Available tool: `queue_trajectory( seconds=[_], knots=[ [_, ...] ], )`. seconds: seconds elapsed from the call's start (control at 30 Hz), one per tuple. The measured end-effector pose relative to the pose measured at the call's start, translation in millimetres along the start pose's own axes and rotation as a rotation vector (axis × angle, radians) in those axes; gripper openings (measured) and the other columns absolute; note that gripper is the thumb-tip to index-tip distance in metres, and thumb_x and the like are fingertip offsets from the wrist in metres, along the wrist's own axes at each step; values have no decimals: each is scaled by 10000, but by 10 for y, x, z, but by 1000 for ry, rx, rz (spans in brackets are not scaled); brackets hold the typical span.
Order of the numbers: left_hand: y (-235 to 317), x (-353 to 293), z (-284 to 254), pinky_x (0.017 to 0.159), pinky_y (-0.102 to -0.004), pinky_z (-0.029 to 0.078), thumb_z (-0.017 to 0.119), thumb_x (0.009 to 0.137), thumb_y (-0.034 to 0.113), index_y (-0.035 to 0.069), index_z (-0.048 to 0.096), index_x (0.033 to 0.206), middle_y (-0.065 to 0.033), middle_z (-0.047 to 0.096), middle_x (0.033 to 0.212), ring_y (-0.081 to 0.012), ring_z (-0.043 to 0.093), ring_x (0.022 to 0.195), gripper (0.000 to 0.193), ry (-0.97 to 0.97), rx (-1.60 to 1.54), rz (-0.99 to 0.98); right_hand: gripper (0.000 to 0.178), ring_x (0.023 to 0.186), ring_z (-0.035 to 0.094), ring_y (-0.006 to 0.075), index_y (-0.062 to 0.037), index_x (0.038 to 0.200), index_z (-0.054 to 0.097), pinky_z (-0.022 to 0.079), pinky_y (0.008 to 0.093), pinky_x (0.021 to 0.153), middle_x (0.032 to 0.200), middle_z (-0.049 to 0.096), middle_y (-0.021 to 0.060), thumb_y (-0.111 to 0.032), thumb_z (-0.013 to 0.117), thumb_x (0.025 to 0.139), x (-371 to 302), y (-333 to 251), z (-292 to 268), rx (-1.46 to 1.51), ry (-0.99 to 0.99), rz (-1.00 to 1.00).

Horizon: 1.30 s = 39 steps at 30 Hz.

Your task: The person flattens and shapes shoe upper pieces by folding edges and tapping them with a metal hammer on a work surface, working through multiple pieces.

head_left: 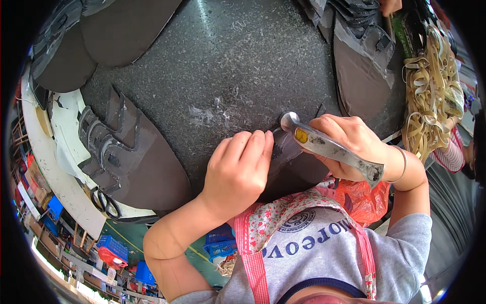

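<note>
My right hand [349,144] is closed around a hammer [336,152]. Its long metal head has a round face at one end and a flattened end near my wrist; my hand hides most of the handle. Below the hammer a dark shoe-upper piece [298,177] lies at the near edge of the dark stone slab [228,66]. My left hand [240,164] has its fingers bent and pressed together at the left edge of this piece, close to the hammer face. The thumb is hidden, and so is the part between the fingertips.
Stacks of similar dark pieces lie at left [147,157], far left [126,30] and right [362,81]. Black scissors [105,202] rest by the left edge. Beige straps [433,96] hang at right. Another person's hand [390,6] shows at the far right, a striped sleeve [450,154] farther down.
</note>
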<state>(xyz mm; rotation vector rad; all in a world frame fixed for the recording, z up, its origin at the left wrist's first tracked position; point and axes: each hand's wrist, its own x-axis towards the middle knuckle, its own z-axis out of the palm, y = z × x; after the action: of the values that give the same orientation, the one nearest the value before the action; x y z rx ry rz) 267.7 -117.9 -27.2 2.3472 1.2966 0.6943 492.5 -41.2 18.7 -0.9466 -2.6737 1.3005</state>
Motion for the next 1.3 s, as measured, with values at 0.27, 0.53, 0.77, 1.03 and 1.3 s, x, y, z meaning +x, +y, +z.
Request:
queue_trajectory(
  seconds=[0.27,0.53,0.77,1.03,1.3],
  knots=[
    [10,-59,0,651,-361,487,729,714,-25,-37,682,968,-104,627,889,-256,606,770,258,14,-170,-224,426,711,616,365,22,1010,454,499,440,581,816,538,173,-136,674,681,90,-23,-15,-32,-163,-43],
    [-35,-192,81,647,-336,501,710,729,3,-74,673,915,-97,610,865,-233,588,764,204,134,-109,-60,409,691,607,377,25,1008,454,497,440,566,789,536,166,-125,669,694,131,-43,-38,-41,-144,-64],
    [39,-176,86,643,-317,509,678,700,-6,-127,637,867,-129,588,894,-239,581,817,210,129,18,16,402,627,596,385,23,1000,447,493,445,541,753,530,162,-115,665,692,186,-72,-64,-15,-167,-104],
    [-13,-291,71,607,-349,496,758,676,-55,-54,673,946,-100,592,838,-262,596,720,283,163,-349,-276,411,647,602,387,31,1020,439,493,459,567,758,532,170,-145,649,712,235,-107,-52,-50,-262,-85],
    [109,-342,133,649,-350,519,701,742,0,-111,656,957,-135,606,903,-267,601,801,246,187,-44,-108,366,664,616,375,33,986,449,501,442,571,768,538,170,-142,640,727,261,-182,-53,-90,-214,-136]
  ],
)
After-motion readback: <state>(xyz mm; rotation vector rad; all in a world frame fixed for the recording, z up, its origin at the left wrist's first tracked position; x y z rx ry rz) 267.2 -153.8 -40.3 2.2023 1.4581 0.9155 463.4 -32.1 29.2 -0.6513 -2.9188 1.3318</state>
